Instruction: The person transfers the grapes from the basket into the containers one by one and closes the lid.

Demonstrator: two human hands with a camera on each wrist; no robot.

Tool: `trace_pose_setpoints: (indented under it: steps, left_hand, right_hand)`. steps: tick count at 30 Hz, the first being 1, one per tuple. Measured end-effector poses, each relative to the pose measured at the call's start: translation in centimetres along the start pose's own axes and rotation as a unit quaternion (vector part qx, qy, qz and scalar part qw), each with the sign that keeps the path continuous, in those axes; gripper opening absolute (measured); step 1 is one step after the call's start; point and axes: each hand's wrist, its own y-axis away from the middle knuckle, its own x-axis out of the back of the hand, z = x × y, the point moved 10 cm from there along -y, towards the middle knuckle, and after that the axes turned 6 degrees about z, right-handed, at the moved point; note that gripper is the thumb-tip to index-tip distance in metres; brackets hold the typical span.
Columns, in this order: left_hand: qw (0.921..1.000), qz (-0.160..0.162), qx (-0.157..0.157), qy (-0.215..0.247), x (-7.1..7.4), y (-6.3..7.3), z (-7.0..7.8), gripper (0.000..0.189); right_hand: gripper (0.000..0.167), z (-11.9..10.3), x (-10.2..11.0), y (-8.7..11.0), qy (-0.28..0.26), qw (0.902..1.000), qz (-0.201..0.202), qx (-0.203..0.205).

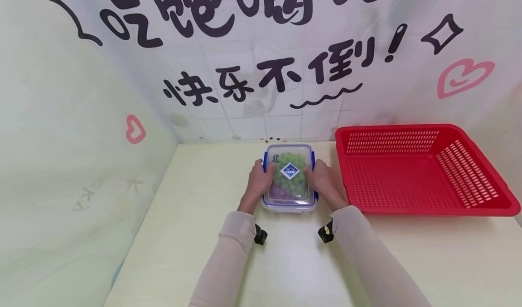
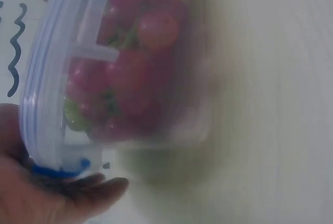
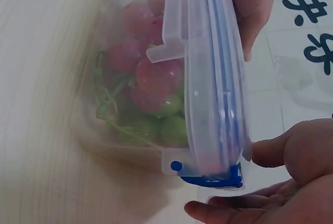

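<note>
A clear lidded food container (image 1: 290, 194) with blue side clips is between both hands near the back of the table. Through its lid show green grapes (image 1: 295, 160) and some dark and purple ones. Red grapes (image 2: 130, 78) press against the near wall in the left wrist view; stems and green grapes (image 3: 171, 129) appear in the right wrist view. My left hand (image 1: 260, 180) grips the left side, thumb over the lid's edge. On the opposite side my right hand (image 1: 323, 180) holds it likewise. Whether the container's base touches the table cannot be told.
A red plastic basket (image 1: 391, 180) with slotted walls stands on the table to the right, close to the right forearm. The pale table (image 1: 195, 207) meets a white wall (image 1: 244, 121) with black lettering behind the container. Another wall (image 1: 81, 162) runs along the left.
</note>
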Motion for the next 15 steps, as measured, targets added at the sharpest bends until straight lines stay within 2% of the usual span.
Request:
trace_pose_setpoints:
  steps: [4, 7, 10, 15]
  left_hand:
    - [0.9977, 0.012, -0.063, -0.021, 0.1, -0.4, 0.6, 0.059]
    - [0.992, 0.027, -0.109, -0.057, 0.7, -0.4, 1.3, 0.058]
    - [0.9839, 0.037, -0.136, -0.111, 1.6, -0.6, 1.9, 0.061]
    - [0.9694, 0.043, -0.161, -0.18, 3.4, -1.3, 2.8, 0.067]
  right_hand:
    - [0.071, -0.8, 1.3, 0.2, 0.001, 0.998, 0.043, 0.046]
    - [0.07, -2.0, 2.7, 0.2, -0.009, 0.9917, 0.082, 0.099]
    - [0.066, -2.9, 3.9, 0.0, -0.027, 0.9843, 0.107, 0.138]
    - [0.062, -3.5, 5.7, -0.5, -0.032, 0.9766, 0.133, 0.166]
